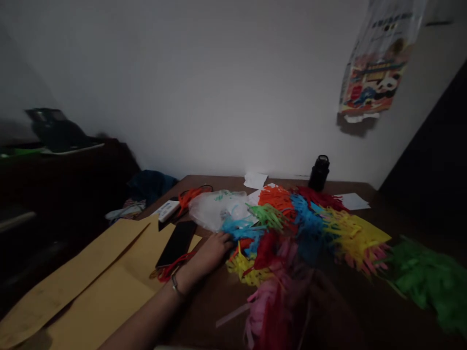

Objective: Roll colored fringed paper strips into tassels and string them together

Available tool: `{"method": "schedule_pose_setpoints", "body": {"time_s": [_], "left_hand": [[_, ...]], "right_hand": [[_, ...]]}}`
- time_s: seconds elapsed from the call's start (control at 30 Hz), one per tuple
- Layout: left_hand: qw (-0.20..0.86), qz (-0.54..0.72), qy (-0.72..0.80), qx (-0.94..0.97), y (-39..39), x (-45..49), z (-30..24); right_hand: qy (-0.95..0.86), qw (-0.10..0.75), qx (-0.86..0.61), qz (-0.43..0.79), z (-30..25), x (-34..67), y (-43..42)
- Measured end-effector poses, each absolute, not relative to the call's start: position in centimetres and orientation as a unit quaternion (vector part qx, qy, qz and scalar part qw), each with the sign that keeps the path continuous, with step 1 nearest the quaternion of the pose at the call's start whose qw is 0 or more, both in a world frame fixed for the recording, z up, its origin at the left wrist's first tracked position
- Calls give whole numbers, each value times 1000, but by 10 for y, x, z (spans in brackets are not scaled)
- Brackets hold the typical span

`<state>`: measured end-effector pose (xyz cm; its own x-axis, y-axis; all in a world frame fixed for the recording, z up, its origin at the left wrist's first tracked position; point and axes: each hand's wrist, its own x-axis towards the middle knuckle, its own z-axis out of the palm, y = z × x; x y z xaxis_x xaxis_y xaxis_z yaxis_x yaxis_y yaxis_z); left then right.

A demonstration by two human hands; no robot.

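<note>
My left hand (210, 253) reaches forward over the dark wooden table (368, 311) and rests at the near left edge of a heap of fringed paper strips (295, 223) in blue, orange, green, yellow, red and pink. Its fingers curl into the blue strips (239, 230); what they hold is hidden. A thin bracelet sits on the wrist. A black phone (177, 243) lies just left of the hand. My right hand is not in view.
Large tan envelopes (102, 287) cover the table's left. A clear plastic bag (215, 208), white paper scraps (255, 180), a black bottle (319, 173) and loose green fringe (430, 282) lie around. A poster (375, 63) hangs on the wall.
</note>
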<state>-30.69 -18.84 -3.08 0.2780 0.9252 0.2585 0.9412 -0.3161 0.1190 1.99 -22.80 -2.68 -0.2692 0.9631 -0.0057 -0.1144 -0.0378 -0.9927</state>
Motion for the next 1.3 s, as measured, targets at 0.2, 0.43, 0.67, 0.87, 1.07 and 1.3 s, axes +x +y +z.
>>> {"method": "schedule_pose_setpoints", "body": {"time_s": [0.2, 0.43, 0.67, 0.87, 1.07, 1.3], "left_hand": [[-4, -146, -571, -808, -185, -322, -26], [-15, -379, -690, -616, -237, -323, 26], [-33, -350, -710, -610, -254, -315, 25], [-65, -409, -686, -599, -280, -314, 41], [-448, -569, -554, -411, -311, -252, 28], [-656, -582, -374, -300, -310, -190, 0]], "right_hand": [[-483, 451, -394, 638, -21, 20, -228], [-530, 486, -424, 551, -4, 29, -228], [-568, 481, -442, 501, -19, 28, -232], [-625, 460, -465, 427, -29, 28, -230], [-712, 407, -376, 431, -16, 3, -249], [-752, 396, -312, 424, -7, -24, -264]]}}
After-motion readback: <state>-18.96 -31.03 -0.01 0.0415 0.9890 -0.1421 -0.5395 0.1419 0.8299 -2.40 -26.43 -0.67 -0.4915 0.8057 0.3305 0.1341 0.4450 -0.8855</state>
